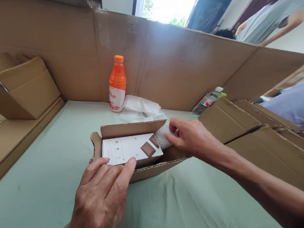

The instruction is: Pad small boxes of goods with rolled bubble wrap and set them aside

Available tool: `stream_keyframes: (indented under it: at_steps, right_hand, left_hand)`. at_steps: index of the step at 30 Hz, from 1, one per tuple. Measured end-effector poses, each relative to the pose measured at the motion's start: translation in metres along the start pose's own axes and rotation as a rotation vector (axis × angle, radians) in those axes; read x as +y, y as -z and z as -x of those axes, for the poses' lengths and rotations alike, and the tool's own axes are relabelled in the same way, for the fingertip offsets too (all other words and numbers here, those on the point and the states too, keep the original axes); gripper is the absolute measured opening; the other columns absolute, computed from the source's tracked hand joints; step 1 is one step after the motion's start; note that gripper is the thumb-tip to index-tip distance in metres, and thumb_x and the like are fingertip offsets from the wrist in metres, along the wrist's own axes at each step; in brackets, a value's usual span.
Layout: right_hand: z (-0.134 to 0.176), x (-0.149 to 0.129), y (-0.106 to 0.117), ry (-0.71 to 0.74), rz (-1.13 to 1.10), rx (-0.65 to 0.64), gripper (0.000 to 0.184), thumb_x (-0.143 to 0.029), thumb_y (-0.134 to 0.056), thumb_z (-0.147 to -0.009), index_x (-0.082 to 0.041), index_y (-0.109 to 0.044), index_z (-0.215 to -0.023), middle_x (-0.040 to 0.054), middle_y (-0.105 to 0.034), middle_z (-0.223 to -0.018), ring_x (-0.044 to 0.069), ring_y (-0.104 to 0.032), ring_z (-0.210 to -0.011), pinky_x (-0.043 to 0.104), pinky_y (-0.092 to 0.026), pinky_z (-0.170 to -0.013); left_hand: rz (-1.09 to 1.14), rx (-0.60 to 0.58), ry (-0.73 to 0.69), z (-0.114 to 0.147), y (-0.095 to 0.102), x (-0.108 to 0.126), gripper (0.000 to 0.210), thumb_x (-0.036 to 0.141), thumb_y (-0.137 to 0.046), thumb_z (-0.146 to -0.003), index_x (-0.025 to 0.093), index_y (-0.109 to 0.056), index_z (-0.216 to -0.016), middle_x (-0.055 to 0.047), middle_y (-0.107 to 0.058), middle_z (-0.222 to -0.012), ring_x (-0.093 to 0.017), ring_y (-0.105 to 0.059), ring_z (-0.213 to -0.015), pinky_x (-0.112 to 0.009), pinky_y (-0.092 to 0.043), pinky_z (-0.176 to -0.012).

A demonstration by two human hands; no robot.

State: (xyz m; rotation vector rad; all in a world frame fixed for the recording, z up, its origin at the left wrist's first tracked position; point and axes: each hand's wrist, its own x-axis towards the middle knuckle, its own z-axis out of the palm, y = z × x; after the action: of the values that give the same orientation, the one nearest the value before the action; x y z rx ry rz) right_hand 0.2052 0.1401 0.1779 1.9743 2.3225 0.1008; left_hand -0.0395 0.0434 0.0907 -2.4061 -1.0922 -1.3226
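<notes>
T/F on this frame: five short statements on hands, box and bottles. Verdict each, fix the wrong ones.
1. The white carton sits inside the open cardboard box. True.

2. The orange bottle stands beyond the box, beside a loose sheet of bubble wrap. True.

3. The right hand is on the orange bottle. False: its fingers are at the wrap piece by the box's right end.

4. The left hand is at the far side of the box. False: it is at the near side, fingertips by the carton's near edge.

5. The clear bottle is to the right of the orange one. True.
</notes>
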Motion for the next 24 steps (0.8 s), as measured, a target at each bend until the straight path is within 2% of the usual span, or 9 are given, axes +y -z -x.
stream_keyframes:
  at_steps: [4, 8, 10, 12, 15, 17, 19, 21, 24]
  right_hand:
    - [-0.009, -0.017, -0.008, 0.111, 0.182, -0.080, 0.016, -0.027, -0.053, -0.087, -0.019, -0.068, -0.085, 0.0074, -0.070, -0.075, 0.020, -0.061, -0.068, 0.030, -0.020, -0.055]
    - [-0.013, -0.018, -0.007, 0.173, 0.163, -0.082, 0.019, -0.026, -0.053, -0.090, -0.018, -0.069, -0.084, 0.0095, -0.072, -0.081, 0.020, -0.063, -0.071, 0.029, -0.027, -0.056]
    - [-0.001, -0.004, -0.004, 0.217, 0.032, 0.000, 0.020, -0.029, -0.054, -0.092, -0.019, -0.070, -0.086, 0.0078, -0.072, -0.088, 0.019, -0.063, -0.072, 0.029, -0.034, -0.058]
    - [0.022, 0.020, -0.005, 0.230, -0.181, 0.205, 0.021, -0.034, -0.053, -0.095, -0.022, -0.070, -0.091, 0.0047, -0.072, -0.093, 0.017, -0.063, -0.072, 0.028, -0.042, -0.063]
    - [0.066, 0.060, -0.027, 0.110, -0.431, 0.540, 0.018, -0.038, -0.056, -0.095, -0.024, -0.067, -0.093, 0.0029, -0.071, -0.094, 0.016, -0.063, -0.074, 0.029, -0.049, -0.067]
    - [0.087, 0.074, -0.057, 0.011, -0.527, 0.577, 0.016, -0.039, -0.060, -0.093, -0.025, -0.067, -0.097, 0.0030, -0.071, -0.092, 0.017, -0.064, -0.072, 0.028, -0.051, -0.064]
    - [0.092, 0.070, -0.092, -0.028, -0.649, 0.439, 0.027, -0.041, -0.065, -0.089, -0.025, -0.066, -0.111, 0.0044, -0.072, -0.097, 0.017, -0.064, -0.069, 0.029, -0.052, -0.059]
    - [0.082, 0.050, -0.122, 0.012, -0.794, 0.255, 0.041, -0.045, -0.068, -0.086, -0.024, -0.063, -0.121, 0.0073, -0.072, -0.107, 0.020, -0.067, -0.077, 0.031, -0.056, -0.062]
    - [0.053, 0.021, -0.145, 0.120, -0.988, 0.110, 0.044, -0.051, -0.069, -0.083, -0.021, -0.065, -0.116, 0.0102, -0.071, -0.116, 0.027, -0.068, -0.100, 0.039, -0.058, -0.083]
  left_hand:
    - [-0.010, -0.005, -0.009, -0.002, -0.002, -0.001, 0.045, -0.010, -0.055, -0.084, 0.002, -0.059, -0.127, -0.005, -0.068, -0.089, -0.013, -0.060, -0.083, -0.039, -0.043, -0.101]
    - [-0.007, -0.007, -0.002, -0.001, -0.001, 0.001, 0.049, -0.008, -0.057, -0.084, 0.005, -0.057, -0.132, -0.006, -0.070, -0.093, -0.015, -0.062, -0.088, -0.040, -0.045, -0.102]
    - [-0.017, 0.030, 0.031, 0.006, 0.004, 0.002, 0.058, -0.005, -0.062, -0.082, 0.011, -0.054, -0.138, -0.009, -0.070, -0.105, -0.021, -0.063, -0.106, -0.043, -0.045, -0.105]
    - [-0.055, 0.127, 0.097, 0.020, 0.010, 0.001, 0.075, 0.001, -0.069, -0.078, 0.022, -0.048, -0.147, -0.008, -0.066, -0.122, -0.027, -0.058, -0.122, -0.047, -0.044, -0.110]
    - [-0.006, 0.285, 0.382, 0.050, 0.015, -0.004, 0.083, 0.011, -0.075, -0.075, 0.037, -0.046, -0.149, -0.003, -0.056, -0.139, -0.027, -0.057, -0.126, -0.049, -0.044, -0.114]
    - [0.176, 0.304, 0.703, 0.071, 0.011, -0.010, 0.073, 0.022, -0.075, -0.079, 0.037, -0.050, -0.145, -0.003, -0.055, -0.143, -0.027, -0.057, -0.127, -0.047, -0.046, -0.114]
    - [0.389, 0.247, 1.012, 0.089, 0.001, -0.016, 0.067, 0.034, -0.076, -0.080, 0.034, -0.053, -0.142, -0.005, -0.056, -0.145, -0.028, -0.059, -0.127, -0.045, -0.052, -0.108]
    - [0.545, 0.204, 1.226, 0.097, -0.015, -0.021, 0.068, 0.043, -0.080, -0.076, 0.030, -0.056, -0.138, -0.008, -0.060, -0.142, -0.030, -0.064, -0.122, -0.041, -0.058, -0.099]
    - [0.651, 0.194, 1.330, 0.088, -0.042, -0.026, 0.070, 0.050, -0.084, -0.068, 0.022, -0.062, -0.128, -0.011, -0.071, -0.124, -0.029, -0.070, -0.109, -0.036, -0.062, -0.089]
